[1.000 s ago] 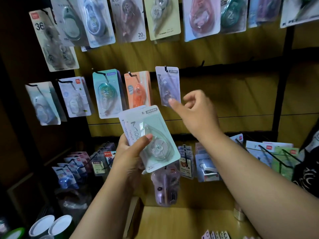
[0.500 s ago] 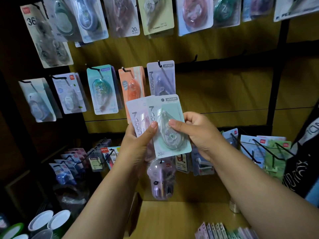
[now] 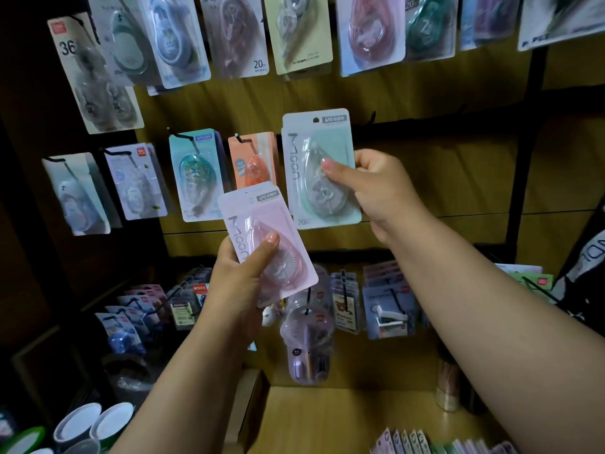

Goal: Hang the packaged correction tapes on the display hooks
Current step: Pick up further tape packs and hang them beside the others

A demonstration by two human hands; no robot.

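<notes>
My right hand [image 3: 383, 191] pinches a mint-green packaged correction tape [image 3: 319, 172] by its right side, thumb on the blister. It is held upright against the middle row of the display, right of the orange pack [image 3: 253, 158] on its hook, and it hides the lilac pack hung there. My left hand [image 3: 239, 280] grips a pink packaged correction tape [image 3: 262, 237], tilted, lower and to the left, with the thumb across its front. A bare black hook [image 3: 371, 117] sticks out just right of the green pack's top.
Packs hang on black hooks in rows: a top row [image 3: 294, 34], a middle row with a teal pack [image 3: 196, 175], a low row of small items [image 3: 386, 306]. A wooden shelf [image 3: 343, 417] lies below, white cups [image 3: 95, 424] at lower left.
My right hand took the green pack from the stack in my left hand and raised it up to the middle row. The pink pack now shows in my left hand.
</notes>
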